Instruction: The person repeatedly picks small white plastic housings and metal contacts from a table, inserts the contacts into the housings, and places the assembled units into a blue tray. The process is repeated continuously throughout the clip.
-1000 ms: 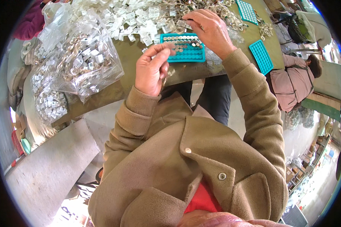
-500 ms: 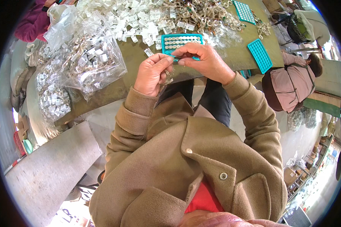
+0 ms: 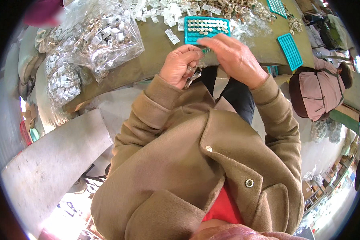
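Most slots of teal tray (image 3: 207, 29) on table (image 3: 148, 60) appear filled; approx. last rows left. L hand (image 3: 181, 66) pinches small metal pieces (image 3: 191, 75); R hand (image 3: 234, 58) fingertips pressed together on small green part (image 3: 205, 50), just below tray.

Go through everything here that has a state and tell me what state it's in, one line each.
Left hand: curled shut around small metal pieces, some dangling below it.
Right hand: fingers pinched against the left hand's fingertips.
Teal tray by the hands: lying flat, most slots filled.
Teal tray to the right: flat, seems empty.
Clear plastic bags: stuffed full, slumped on the table.
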Demonstrator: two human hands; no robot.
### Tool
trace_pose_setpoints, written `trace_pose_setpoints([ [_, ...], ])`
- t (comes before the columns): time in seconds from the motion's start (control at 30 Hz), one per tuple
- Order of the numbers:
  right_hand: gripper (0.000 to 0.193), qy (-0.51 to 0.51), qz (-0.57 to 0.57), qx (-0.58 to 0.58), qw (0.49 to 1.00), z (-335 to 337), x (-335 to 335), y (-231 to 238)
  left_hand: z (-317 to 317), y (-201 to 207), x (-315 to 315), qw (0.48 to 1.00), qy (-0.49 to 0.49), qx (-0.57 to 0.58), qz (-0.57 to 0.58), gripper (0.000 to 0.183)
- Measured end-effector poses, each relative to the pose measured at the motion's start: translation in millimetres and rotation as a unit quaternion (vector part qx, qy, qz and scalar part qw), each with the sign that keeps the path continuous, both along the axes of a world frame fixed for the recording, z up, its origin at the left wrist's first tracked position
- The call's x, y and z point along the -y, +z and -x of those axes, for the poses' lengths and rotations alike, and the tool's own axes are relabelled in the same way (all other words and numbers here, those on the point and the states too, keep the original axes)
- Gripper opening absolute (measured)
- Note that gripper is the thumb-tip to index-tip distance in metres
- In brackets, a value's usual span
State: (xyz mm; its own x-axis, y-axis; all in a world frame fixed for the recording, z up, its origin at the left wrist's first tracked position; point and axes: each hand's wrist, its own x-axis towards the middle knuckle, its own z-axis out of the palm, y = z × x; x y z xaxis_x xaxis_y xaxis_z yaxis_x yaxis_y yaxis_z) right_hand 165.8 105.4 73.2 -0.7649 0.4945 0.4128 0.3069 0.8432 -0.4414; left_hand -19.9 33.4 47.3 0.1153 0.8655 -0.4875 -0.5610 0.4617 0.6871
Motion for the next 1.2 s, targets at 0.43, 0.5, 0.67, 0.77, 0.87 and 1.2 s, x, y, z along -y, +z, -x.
trace_pose_setpoints([
  [0.43, 0.006, -0.09, 0.638, -0.426, 0.635, 18.5, 33.8, -39.3, -27.8, -12.3, 5.2, 0.905, 0.139, -0.293, -0.277, 0.007],
  [0.5, 0.005, -0.05, 0.689, -0.445, 0.57, 16.8, 33.5, -41.2, -29.0, -10.6, 6.9, 0.881, 0.13, -0.339, -0.303, 0.008],
  [0.67, 0.005, -0.018, 0.671, -0.458, 0.583, 13.2, 34.8, -41.8, -24.4, -4.9, 5.5, 0.928, 0.099, -0.226, -0.279, 0.005],
  [0.77, 0.005, -0.021, 0.676, -0.461, 0.575, 14.2, 37.3, -40.2, -21.0, -4.2, 5.6, 0.956, 0.079, -0.147, -0.241, 0.004],
  [0.87, 0.004, -0.028, 0.684, -0.476, 0.552, 14.6, 37.2, -39.7, -15.8, -5.4, 10.9, 0.96, 0.065, -0.162, -0.218, 0.005],
  [1.2, 0.006, -0.032, 0.67, -0.416, 0.614, 17.4, 34.1, -53.5, 42.0, -33.0, -14.3, 0.876, 0.141, -0.451, -0.1, 0.021],
])
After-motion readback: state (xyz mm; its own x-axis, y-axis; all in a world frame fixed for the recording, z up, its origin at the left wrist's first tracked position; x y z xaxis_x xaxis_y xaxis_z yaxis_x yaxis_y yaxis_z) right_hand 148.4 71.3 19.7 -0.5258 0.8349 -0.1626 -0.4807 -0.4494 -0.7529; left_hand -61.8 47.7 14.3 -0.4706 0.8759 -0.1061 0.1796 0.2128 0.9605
